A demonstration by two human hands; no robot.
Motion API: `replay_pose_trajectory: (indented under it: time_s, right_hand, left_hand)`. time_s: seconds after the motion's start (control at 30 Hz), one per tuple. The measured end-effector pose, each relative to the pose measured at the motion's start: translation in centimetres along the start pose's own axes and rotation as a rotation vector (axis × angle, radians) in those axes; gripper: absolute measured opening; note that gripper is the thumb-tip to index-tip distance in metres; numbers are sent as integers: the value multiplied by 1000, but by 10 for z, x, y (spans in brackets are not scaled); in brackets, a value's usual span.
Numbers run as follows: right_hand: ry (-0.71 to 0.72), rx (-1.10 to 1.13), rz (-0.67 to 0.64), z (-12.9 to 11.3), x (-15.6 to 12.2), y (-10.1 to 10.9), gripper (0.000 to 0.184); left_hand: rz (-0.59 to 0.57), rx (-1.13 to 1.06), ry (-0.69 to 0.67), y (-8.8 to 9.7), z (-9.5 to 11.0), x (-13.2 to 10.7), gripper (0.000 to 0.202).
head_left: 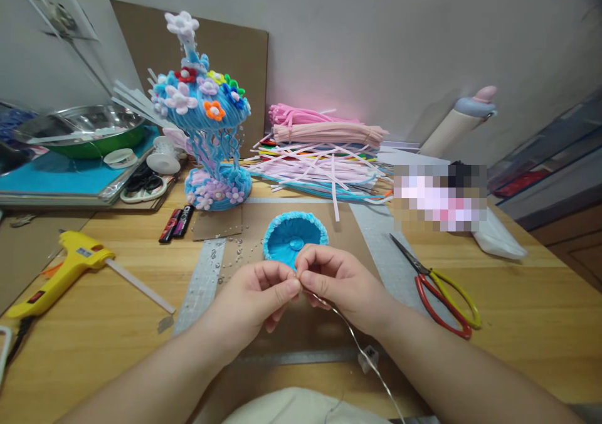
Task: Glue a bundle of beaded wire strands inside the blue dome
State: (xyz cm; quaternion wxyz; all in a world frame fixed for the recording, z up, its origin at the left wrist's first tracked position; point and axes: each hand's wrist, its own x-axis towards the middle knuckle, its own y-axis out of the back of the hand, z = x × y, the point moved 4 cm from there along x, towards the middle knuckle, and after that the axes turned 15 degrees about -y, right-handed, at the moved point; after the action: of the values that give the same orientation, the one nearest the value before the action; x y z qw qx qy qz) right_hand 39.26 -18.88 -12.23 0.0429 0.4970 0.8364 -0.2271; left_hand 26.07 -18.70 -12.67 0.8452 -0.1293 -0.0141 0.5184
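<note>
My left hand (256, 298) and my right hand (336, 280) meet fingertip to fingertip over a brown cardboard sheet (291, 323). Both are pinched on a thin clear wire (350, 333) that trails down to the lower right, with a small tag on it. Whether a bead sits between the fingertips I cannot tell. Just beyond the fingers lies a round blue pipe-cleaner cap (294, 236), hollow side up. Small clear beads (230, 251) are scattered to the left of it.
A blue pipe-cleaner mushroom figure (207, 116) with flowers stands at the back. Behind lies a heap of pipe cleaners (320, 154). Red and yellow scissors (439, 289) lie right, a yellow glue gun (66, 270) left. A steel bowl (84, 126) sits far left.
</note>
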Motion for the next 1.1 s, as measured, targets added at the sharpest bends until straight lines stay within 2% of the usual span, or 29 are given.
replay_pose_trajectory:
  time_s: [0.17, 0.27, 0.37, 0.47, 0.6, 1.1]
  right_hand:
    - [219, -277, 202, -12, -7, 3, 9]
    - [338, -523, 207, -16, -12, 0, 13]
    - [420, -613, 245, -18, -14, 0, 3]
    - [397, -635, 305, -18, -13, 1, 8]
    - [329, -599, 287, -17, -11, 1, 10]
    - [337, -699, 267, -21, -14, -1, 10]
  left_hand:
    - [119, 27, -23, 5, 0, 2, 30]
    - [144, 17, -31, 7, -1, 2, 28]
    - [140, -5, -20, 7, -1, 1, 28]
    - [109, -93, 25, 6, -1, 0, 28]
    - [65, -202, 65, 4, 0, 2, 24]
    - [78, -103, 55, 3, 4, 0, 26]
